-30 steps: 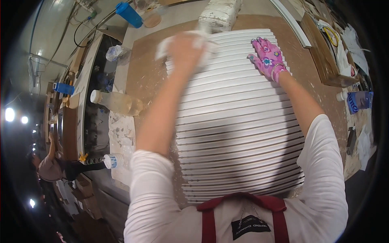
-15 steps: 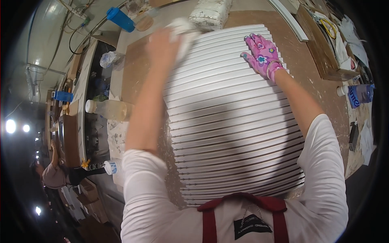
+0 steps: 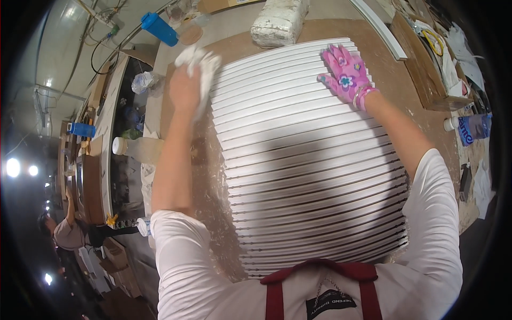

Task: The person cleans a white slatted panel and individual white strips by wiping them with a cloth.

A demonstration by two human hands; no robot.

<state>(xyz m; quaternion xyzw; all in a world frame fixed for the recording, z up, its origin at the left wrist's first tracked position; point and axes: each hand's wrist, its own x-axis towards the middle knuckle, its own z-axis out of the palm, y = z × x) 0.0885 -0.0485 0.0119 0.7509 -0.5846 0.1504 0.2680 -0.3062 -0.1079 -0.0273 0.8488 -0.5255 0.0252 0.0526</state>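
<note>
Many white slats lie side by side across the table, forming one ribbed sheet. My left hand, bare, grips a white cloth just past the left ends of the far slats. The cloth is bunched and slightly blurred. My right hand, in a pink flowered glove, rests flat with fingers spread on the right part of the far slats. A shadow falls over the middle and near slats.
Beyond the slats sits a white wrapped block. A long white strip and a wooden box border the right side. At left are a blue bottle and a capped jug. Another person is far left.
My left hand has swept the white cloth leftward off the slats, past their ends. The gloved right hand stays nearly in place on the slats.
</note>
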